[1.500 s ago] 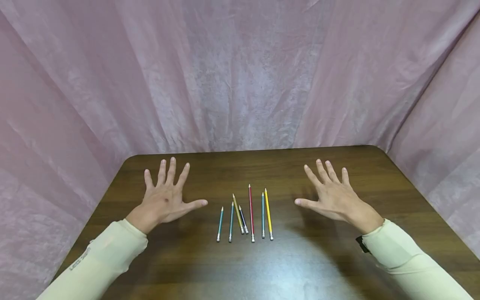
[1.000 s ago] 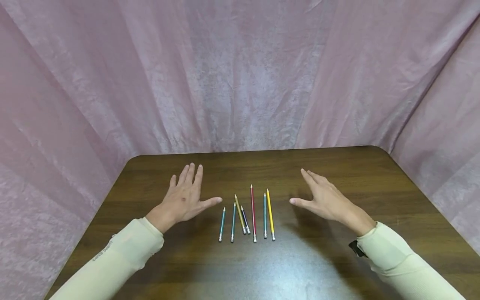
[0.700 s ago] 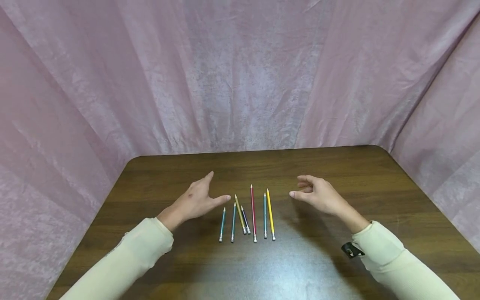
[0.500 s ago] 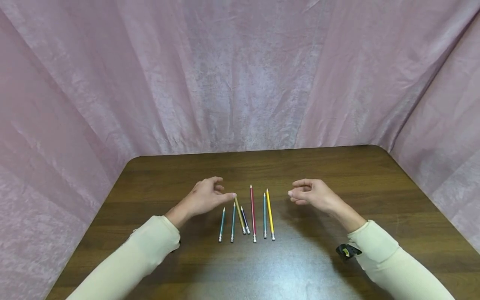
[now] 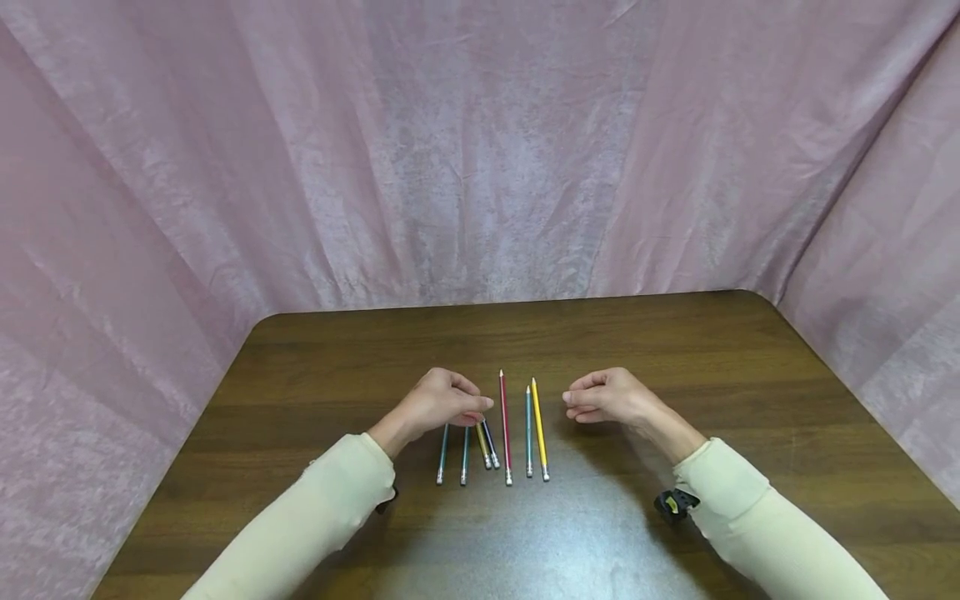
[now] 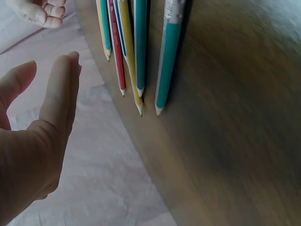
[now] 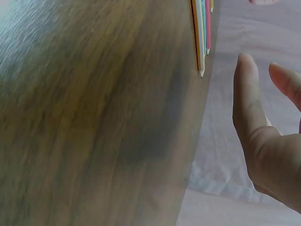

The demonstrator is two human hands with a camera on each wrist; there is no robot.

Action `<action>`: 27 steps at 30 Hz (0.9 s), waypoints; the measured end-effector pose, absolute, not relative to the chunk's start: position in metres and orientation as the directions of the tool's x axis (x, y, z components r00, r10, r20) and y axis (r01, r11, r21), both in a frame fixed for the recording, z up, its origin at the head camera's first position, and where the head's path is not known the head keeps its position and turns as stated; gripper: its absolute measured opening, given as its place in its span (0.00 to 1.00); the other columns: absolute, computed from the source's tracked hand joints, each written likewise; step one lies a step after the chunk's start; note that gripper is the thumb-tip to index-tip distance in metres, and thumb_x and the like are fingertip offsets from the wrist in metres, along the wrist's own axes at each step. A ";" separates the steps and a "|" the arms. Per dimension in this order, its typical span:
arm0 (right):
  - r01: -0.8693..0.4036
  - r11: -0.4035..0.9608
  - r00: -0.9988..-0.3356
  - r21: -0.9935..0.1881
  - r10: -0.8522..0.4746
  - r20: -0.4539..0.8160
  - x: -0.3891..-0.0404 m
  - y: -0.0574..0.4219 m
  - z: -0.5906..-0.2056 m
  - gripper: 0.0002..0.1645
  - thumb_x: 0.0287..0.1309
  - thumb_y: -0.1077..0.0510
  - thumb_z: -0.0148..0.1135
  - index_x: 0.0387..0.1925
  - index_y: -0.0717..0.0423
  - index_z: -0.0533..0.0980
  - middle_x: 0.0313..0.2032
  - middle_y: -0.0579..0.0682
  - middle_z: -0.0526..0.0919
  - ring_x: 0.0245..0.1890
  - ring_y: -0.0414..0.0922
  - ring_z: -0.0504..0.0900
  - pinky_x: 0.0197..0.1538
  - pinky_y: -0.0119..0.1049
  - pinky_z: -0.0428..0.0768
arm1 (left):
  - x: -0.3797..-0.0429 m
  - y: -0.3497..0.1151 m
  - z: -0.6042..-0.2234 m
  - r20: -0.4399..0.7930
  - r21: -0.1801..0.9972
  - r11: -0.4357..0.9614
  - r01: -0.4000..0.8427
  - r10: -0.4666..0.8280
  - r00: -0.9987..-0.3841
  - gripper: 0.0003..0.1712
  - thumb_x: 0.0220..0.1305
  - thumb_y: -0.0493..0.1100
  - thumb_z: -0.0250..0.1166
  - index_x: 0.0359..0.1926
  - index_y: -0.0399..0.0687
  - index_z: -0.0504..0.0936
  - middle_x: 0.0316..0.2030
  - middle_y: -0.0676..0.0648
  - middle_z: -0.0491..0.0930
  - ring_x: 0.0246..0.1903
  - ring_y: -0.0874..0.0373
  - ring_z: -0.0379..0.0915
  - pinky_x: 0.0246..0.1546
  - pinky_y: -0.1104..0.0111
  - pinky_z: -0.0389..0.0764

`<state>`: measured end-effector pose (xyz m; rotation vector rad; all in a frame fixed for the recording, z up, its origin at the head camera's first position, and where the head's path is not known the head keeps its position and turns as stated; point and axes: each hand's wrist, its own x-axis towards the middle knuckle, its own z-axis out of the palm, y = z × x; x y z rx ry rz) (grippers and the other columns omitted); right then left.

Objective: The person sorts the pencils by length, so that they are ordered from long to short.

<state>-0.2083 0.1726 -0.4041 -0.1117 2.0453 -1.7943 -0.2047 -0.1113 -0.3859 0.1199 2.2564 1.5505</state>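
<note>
Several pencils with eraser ends toward the person lie side by side on the table. From the left they are a teal pencil, another teal pencil, a gold pencil, a dark blue pencil, a red pencil, a third teal pencil and a yellow pencil. My left hand hovers over the left pencils, hiding their pointed ends in the head view. Right of the yellow pencil is my right hand. Both hands are loosely bent with thumb and fingers apart, holding nothing.
The brown wooden table has rounded far corners. Pink curtains hang behind it and along both sides. A dark device is strapped under the right wrist, beside the pale sleeve.
Both hands have come inward from wide apart with spread fingers, and their fingers have bent. The left hand now covers pencil tips that showed before. The pencils lie as before.
</note>
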 end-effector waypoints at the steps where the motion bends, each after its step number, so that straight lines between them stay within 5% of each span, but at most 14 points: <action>1: 0.213 0.166 -0.909 -0.963 -0.327 -0.258 -0.209 0.171 -0.405 0.17 0.63 0.68 0.63 0.47 0.79 0.72 0.38 0.62 0.86 0.33 0.44 0.86 0.43 0.38 0.88 | -0.206 -0.110 -0.387 -0.277 0.913 0.378 -0.155 0.293 -0.915 0.17 0.61 0.37 0.71 0.43 0.25 0.81 0.33 0.37 0.85 0.37 0.44 0.86 0.41 0.59 0.88; 15: 0.307 0.170 -0.886 -0.936 -0.309 -0.347 -0.221 0.148 -0.419 0.15 0.63 0.69 0.62 0.46 0.80 0.75 0.31 0.58 0.86 0.27 0.42 0.85 0.37 0.34 0.88 | -0.223 -0.091 -0.402 -0.348 0.899 0.379 -0.220 0.314 -0.883 0.08 0.60 0.31 0.69 0.37 0.25 0.84 0.28 0.37 0.86 0.24 0.58 0.83 0.30 0.69 0.88; 27: 0.358 0.280 -0.830 -0.891 -0.341 -0.441 -0.232 0.139 -0.432 0.10 0.63 0.68 0.63 0.39 0.75 0.77 0.23 0.54 0.82 0.23 0.40 0.84 0.31 0.29 0.86 | -0.226 -0.071 -0.412 -0.417 0.830 0.481 -0.284 0.196 -0.887 0.06 0.55 0.28 0.72 0.26 0.32 0.82 0.20 0.42 0.83 0.15 0.61 0.79 0.23 0.72 0.85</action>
